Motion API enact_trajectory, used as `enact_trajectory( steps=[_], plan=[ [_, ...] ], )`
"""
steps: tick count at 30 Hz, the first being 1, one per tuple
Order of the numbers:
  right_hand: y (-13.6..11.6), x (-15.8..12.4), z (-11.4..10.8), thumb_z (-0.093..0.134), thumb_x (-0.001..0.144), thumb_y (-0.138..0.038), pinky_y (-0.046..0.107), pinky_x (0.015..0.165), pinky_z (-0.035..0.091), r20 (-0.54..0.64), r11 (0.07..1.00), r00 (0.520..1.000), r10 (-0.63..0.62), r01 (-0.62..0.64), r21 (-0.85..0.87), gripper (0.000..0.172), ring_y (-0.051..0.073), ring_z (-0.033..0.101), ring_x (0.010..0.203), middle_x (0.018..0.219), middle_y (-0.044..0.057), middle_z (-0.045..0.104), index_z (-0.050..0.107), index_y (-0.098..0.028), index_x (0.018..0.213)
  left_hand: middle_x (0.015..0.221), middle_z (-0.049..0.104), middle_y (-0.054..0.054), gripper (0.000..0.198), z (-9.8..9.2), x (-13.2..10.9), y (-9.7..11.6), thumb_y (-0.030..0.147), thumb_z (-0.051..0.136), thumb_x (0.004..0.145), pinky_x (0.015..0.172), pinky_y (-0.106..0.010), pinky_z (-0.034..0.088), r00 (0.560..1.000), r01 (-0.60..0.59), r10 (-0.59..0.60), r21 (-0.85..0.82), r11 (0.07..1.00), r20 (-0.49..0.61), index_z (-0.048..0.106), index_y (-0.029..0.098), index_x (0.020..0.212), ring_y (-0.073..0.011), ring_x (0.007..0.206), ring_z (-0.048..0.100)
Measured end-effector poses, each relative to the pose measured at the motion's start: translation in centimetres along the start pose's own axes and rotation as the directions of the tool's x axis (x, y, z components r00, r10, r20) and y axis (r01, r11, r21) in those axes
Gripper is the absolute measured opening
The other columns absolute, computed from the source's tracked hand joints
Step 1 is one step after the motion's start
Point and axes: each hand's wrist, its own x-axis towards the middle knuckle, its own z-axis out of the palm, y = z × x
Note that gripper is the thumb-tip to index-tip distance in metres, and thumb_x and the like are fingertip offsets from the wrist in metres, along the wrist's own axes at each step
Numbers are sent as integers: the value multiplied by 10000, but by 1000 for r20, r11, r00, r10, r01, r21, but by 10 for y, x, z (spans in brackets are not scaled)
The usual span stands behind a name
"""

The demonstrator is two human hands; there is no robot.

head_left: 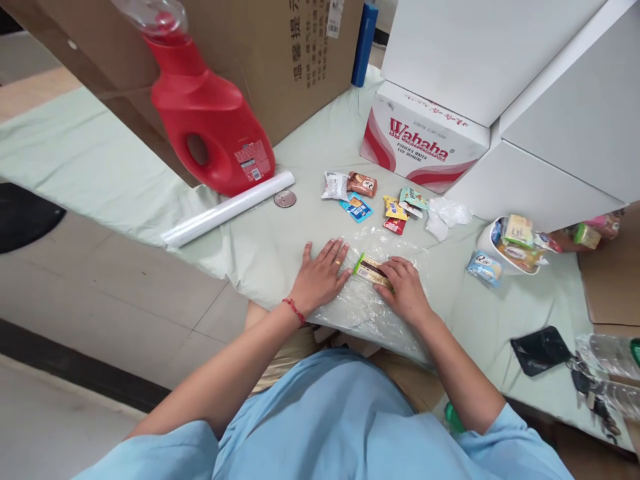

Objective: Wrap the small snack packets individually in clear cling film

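Observation:
A small snack packet (pixel 369 269), tan and brown with a bright green end and a barcode, lies on a sheet of clear plastic film (pixel 373 307) spread at the table's near edge. My right hand (pixel 404 288) grips the packet's right end, the fingers over its top and the thumb along the near side; that end is hidden. Left of the packet, my left hand (pixel 323 275) lies flat with fingers spread, pressing on the film's left part. Beyond the film are a yellow snack packet (pixel 395 209), a red one (pixel 395 226) and a green one (pixel 413 197).
A roll of plastic film (pixel 230 208) lies at left beside a red jug (pixel 215 127) and a round metal disc (pixel 285 199). Farther back are a blue packet (pixel 357 207), a Wahaba-printed carton (pixel 420 143) and crumpled plastic (pixel 447 217). A white snack bowl (pixel 486 237) stands right.

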Motion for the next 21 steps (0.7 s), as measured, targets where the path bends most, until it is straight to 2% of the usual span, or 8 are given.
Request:
enact_trajectory(
  steps=[5,9,13,17,19,21],
  plan=[
    [2,-5,2,628,1018,-378,555,1171,456,-59,998,998,-37,39,41,351,343,527,1373,1325,139,693,708,-222,1322,1730,343,-132,643,0,1,0,476,264,1104,1312,-687,95,1000,3,-3,4,1000,4,362,185,1668,-300,1608,343],
    [5,-8,4,652,1009,-394,568,1164,460,-53,996,998,-43,47,82,363,343,529,1367,1323,140,696,702,-218,1323,1728,350,-130,627,1,0,0,464,278,1103,1316,-677,99,1000,2,-2,6,1000,-2,381,200,1662,-305,1605,349],
    [15,1,-8,646,1009,-459,565,1132,485,-74,985,997,-18,30,170,310,333,571,1326,1313,126,702,740,-252,1218,1725,366,-111,618,2,0,0,462,279,1106,1319,-674,111,1000,18,-18,2,1000,-22,412,192,1646,-300,1620,317],
    [29,36,-26,558,1029,-438,448,955,582,-100,968,983,154,-129,215,300,268,697,1066,1201,121,726,746,-232,1140,1726,364,-98,617,3,1,-1,475,281,1108,1321,-677,108,999,27,-28,-18,999,-24,426,192,1638,-293,1618,320],
    [30,66,-30,539,1014,-407,390,860,591,-55,959,972,226,-213,185,307,247,710,964,1171,121,734,744,-211,1131,1725,365,-97,615,4,1,-2,475,283,1108,1322,-673,107,999,25,-25,-26,999,-31,425,199,1639,-292,1612,334],
    [24,102,-28,517,1010,-377,379,857,573,-7,954,957,289,-287,89,317,255,709,954,1147,124,748,743,-198,1144,1723,368,-98,617,5,1,-2,480,282,1108,1322,-672,112,999,24,-25,-27,999,-43,424,200,1640,-293,1610,338]
  ],
)
